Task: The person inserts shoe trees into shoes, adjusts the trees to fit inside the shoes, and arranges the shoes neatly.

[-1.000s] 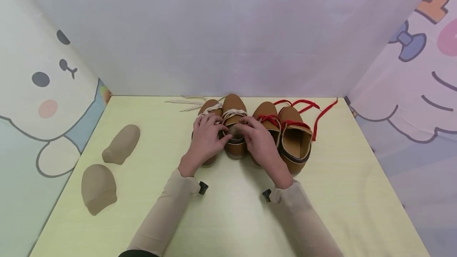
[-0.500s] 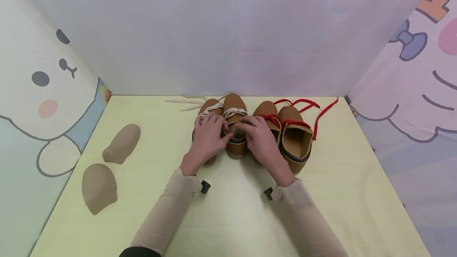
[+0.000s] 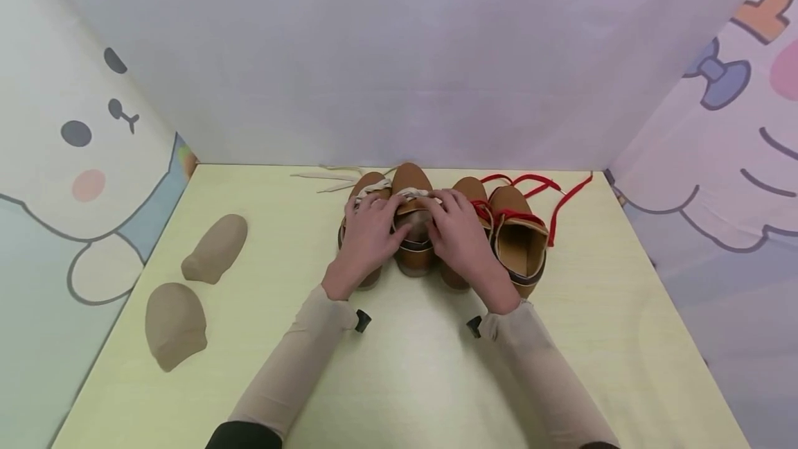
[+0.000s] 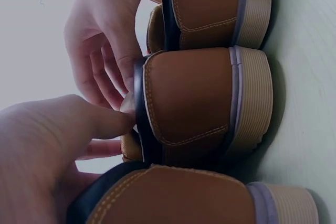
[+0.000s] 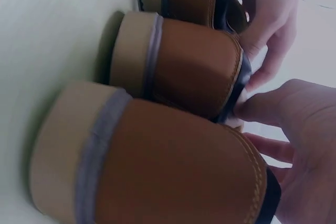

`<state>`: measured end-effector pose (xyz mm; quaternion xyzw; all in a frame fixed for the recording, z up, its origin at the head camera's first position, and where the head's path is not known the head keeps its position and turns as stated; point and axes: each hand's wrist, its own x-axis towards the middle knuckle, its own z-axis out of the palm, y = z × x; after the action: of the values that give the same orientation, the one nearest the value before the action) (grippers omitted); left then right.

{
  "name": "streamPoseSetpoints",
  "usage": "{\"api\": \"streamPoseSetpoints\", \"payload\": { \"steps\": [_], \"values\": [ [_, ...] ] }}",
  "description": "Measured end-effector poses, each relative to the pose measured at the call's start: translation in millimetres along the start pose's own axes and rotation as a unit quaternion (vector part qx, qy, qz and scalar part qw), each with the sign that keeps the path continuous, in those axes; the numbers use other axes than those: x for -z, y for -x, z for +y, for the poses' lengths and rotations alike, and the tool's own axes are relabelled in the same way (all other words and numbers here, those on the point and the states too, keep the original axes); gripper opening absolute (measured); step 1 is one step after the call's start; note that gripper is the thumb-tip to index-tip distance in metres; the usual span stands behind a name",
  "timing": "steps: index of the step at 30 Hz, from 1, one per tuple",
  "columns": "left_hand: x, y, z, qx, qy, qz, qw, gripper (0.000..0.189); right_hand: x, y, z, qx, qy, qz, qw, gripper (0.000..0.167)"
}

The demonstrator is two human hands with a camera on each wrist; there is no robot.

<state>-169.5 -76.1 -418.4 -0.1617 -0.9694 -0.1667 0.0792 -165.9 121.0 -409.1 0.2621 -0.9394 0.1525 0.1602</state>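
Note:
Four brown shoes stand side by side, toes away from me. Both hands work at the second from the left, a white-laced shoe point(image 3: 414, 258). My left hand point(image 3: 369, 234) holds the left side of its opening, thumb at the rim, and partly covers the leftmost white-laced shoe point(image 3: 374, 179). My right hand point(image 3: 463, 238) holds the right side, fingers curled near the tongue, in front of a red-laced shoe point(image 3: 470, 189). Between the thumbs a shiny greyish thing point(image 3: 419, 225) shows inside the opening; its kind is unclear. In the left wrist view the left thumb point(image 4: 113, 121) touches the collar.
Two beige-grey foot-shaped shoe inserts point(image 3: 215, 248) lie on the left of the pale yellow table point(image 3: 399, 380). The rightmost red-laced shoe point(image 3: 519, 248) stands open-topped, red lace point(image 3: 567, 196) trailing behind. White laces point(image 3: 324, 177) spread at back left. Cloth walls point(image 3: 399, 61) enclose the table.
My fingers have moved slightly forward toward the tongue of the white-laced shoe, and both thumbs now lie along its opening. The shoes have stayed in place.

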Motion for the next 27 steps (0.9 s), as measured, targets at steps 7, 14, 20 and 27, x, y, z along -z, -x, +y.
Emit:
{"api": "streamPoseSetpoints", "payload": {
  "steps": [7, 14, 20, 27],
  "values": [
    [-2.1, -2.6, -1.7, -0.009, 0.007, 0.039, 0.9992, 0.027, 6, -4.7, 4, 0.008, 0.005, -0.034, 0.9994, 0.056],
    [-6.5, -5.0, -0.2, -0.001, 0.021, 0.071, 0.9973, 0.014, 3, -6.7, 5, 0.000, -0.026, -0.068, 0.9973, 0.061],
    [-8.4, -4.7, -1.1, -0.009, 0.022, 0.084, 0.9962, 0.013, -1, -9.6, 5, -0.009, -0.035, -0.068, 0.9970, 0.060],
    [-10.5, -3.6, -3.0, -0.024, 0.001, 0.095, 0.9952, 0.012, -4, -12.7, 2, -0.022, -0.031, -0.066, 0.9971, 0.060]
  ]
}}
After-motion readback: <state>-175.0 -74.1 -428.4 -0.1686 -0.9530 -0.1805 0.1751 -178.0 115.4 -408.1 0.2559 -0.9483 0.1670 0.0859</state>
